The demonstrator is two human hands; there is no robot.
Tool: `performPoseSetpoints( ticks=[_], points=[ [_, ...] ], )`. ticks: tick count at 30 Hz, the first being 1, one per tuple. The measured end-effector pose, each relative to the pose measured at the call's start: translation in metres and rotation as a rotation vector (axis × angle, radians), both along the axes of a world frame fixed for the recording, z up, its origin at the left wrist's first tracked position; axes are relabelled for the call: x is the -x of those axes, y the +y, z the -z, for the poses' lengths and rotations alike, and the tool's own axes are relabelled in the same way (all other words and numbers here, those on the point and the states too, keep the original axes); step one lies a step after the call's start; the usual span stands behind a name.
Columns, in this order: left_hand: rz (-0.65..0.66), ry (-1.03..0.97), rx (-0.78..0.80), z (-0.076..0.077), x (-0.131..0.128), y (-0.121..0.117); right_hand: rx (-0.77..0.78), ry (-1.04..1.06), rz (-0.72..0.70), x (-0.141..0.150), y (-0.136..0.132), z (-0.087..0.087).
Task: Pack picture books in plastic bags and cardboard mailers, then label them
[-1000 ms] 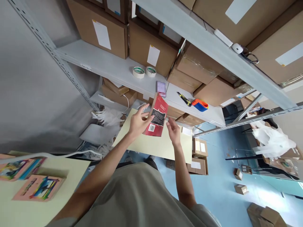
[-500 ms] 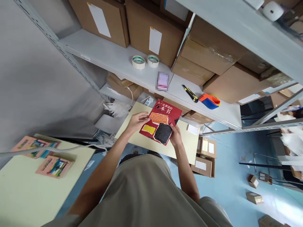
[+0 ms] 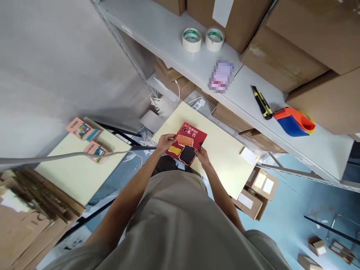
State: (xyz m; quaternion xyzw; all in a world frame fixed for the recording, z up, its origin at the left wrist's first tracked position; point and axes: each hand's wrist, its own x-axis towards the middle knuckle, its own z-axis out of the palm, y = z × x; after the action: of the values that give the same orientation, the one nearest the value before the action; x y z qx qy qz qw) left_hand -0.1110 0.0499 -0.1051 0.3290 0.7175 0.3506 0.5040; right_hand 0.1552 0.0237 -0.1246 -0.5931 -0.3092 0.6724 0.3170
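Observation:
A red book (image 3: 188,142) with orange, yellow and black patches on its cover is held between my two hands, cover up, over the front part of a pale yellow table (image 3: 222,157). My left hand (image 3: 166,142) grips its left edge, fingers on the cover side. On the lower right edge, my right hand (image 3: 201,155) pinches the book, with the thumb on the cover. The fingers beneath the book are hidden. Whether the book touches the table I cannot tell.
On the shelf (image 3: 168,22) ahead are two tape rolls (image 3: 191,40), a blurred-out phone-like item (image 3: 221,76), a box cutter (image 3: 262,103) and an orange-and-blue tape dispenser (image 3: 294,122). Pink books (image 3: 80,128) lie on a left table (image 3: 67,168). Cartons (image 3: 247,202) stand lower right.
My view has swung down and to the left, bringing a cardboard stack into sight at lower left. The book is nearer my body, still in both hands.

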Motion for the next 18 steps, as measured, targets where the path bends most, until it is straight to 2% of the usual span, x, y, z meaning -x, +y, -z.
performPoseSetpoints(
  ticks=[3,6,11,15,18],
  points=[
    [-0.016,0.019,0.020,0.021,0.013,-0.007,0.040,-0.045,-0.005,0.016,-0.006,0.019],
    [0.025,0.043,0.022,0.034,0.026,0.004,0.048,-0.080,0.020,0.033,0.004,0.029],
    [0.191,0.071,0.036,0.044,0.046,0.054,0.032,-0.143,0.135,0.064,0.052,0.035],
    [0.284,0.035,0.012,0.050,0.058,0.101,0.032,-0.156,0.226,0.085,0.094,0.033],
    [0.337,-0.006,-0.035,0.054,0.065,0.128,0.040,-0.180,0.310,0.095,0.110,0.029]
  ],
)
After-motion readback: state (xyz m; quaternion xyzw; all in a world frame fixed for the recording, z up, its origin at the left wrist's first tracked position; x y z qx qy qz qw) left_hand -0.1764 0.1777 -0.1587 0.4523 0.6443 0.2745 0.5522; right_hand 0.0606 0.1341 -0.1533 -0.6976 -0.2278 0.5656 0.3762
